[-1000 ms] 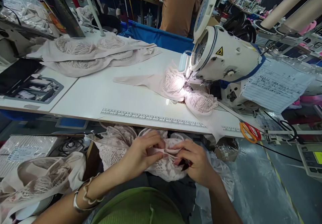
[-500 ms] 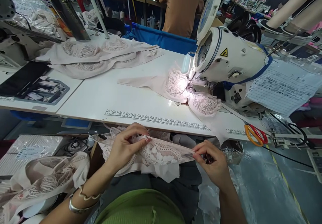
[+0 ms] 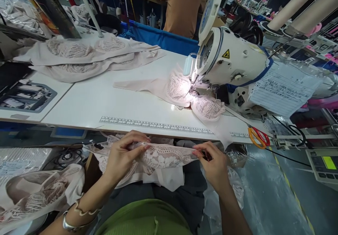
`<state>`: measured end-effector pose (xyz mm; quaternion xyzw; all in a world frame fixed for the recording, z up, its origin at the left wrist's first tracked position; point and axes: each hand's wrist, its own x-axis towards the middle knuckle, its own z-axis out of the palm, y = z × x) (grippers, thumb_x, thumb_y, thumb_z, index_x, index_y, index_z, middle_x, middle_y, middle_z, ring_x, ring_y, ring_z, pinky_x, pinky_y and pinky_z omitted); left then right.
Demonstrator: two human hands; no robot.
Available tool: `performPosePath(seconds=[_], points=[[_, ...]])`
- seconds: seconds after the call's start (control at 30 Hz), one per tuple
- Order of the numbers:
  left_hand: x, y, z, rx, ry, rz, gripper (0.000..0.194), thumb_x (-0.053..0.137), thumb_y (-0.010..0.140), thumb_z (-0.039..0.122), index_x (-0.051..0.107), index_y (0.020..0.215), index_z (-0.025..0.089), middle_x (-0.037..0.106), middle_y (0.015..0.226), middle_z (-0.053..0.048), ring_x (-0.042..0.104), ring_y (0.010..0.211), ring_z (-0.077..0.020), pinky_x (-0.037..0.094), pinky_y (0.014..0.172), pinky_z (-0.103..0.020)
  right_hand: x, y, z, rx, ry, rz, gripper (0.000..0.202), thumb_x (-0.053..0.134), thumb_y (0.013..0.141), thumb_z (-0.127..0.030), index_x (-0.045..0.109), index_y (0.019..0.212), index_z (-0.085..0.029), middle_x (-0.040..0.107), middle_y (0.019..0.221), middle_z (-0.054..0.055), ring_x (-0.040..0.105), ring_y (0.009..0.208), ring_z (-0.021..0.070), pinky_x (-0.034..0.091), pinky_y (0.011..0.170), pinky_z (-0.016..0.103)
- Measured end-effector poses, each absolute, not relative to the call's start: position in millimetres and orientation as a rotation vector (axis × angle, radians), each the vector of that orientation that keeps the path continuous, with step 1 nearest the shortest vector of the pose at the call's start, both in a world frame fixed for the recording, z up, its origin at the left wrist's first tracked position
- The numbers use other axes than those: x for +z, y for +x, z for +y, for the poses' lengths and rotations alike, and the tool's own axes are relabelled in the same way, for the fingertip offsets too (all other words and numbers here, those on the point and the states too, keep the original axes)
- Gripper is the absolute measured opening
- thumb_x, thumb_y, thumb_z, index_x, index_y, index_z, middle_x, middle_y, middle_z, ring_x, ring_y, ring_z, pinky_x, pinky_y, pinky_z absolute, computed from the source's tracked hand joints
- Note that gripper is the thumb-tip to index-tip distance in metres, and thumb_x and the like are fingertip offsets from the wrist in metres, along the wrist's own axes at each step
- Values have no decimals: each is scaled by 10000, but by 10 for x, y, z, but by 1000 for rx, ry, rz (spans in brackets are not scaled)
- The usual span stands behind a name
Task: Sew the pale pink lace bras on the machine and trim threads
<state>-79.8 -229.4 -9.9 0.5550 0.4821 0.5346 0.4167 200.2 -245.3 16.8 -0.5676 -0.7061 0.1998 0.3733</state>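
A pale pink lace bra (image 3: 163, 156) is stretched between my two hands, above my lap and below the table's front edge. My left hand (image 3: 126, 154) pinches its upper edge between thumb and fingers. At the other end, my right hand (image 3: 212, 163) grips the edge with thumb and forefinger. More of the garment hangs in folds under and behind my left hand. On the table, a second lace bra (image 3: 179, 87) lies under the needle of a white sewing machine (image 3: 232, 57), lit by its lamp.
Stacked bras (image 3: 76, 59) lie at the table's back left. Orange and red scissors (image 3: 258, 137) rest at the front right edge, near a printed ruler (image 3: 158, 126). More bras (image 3: 42, 192) are heaped at my lower left. A person in brown (image 3: 182, 10) is beyond a blue bin (image 3: 161, 36).
The view has shifted to the right, so the table and machine appear further left. Both hands keep their hold on the bra; my right hand is slightly nearer my left.
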Motion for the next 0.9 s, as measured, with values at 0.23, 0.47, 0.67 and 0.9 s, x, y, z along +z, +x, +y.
performPosePath(seconds=[0.23,0.47,0.67,0.9], points=[[-118,-837,-2316,1372,1352,1139,53,800,791,212,757,759,218,700,822,-38,651,826,-188,526,764,-288,386,2159,-2345,913,-1295,-1794,138,709,863,-221,685,727,-226,586,693,-11,450,531,109,338,472,245],[212,-979,-2270,653,1605,799,382,829,790,343,676,1117,220,656,1111,-71,630,986,-214,504,830,-283,658,1982,-2283,1196,-1089,-1962,121,714,847,-219,686,729,-218,609,709,13,537,613,146,396,536,266],[233,-494,-2337,747,1779,683,150,577,989,277,640,888,185,584,901,-35,569,861,-175,446,753,-255,608,1606,-2380,1038,-1149,-2139,126,675,841,-133,637,760,-222,603,735,2,564,714,161,428,594,257],[207,-434,-2330,762,1698,756,200,512,988,252,576,810,186,534,850,-24,520,775,-160,393,647,-245,407,1839,-2430,1073,-1260,-1957,204,745,830,-230,556,906,-244,639,837,-14,442,564,104,383,519,232]])
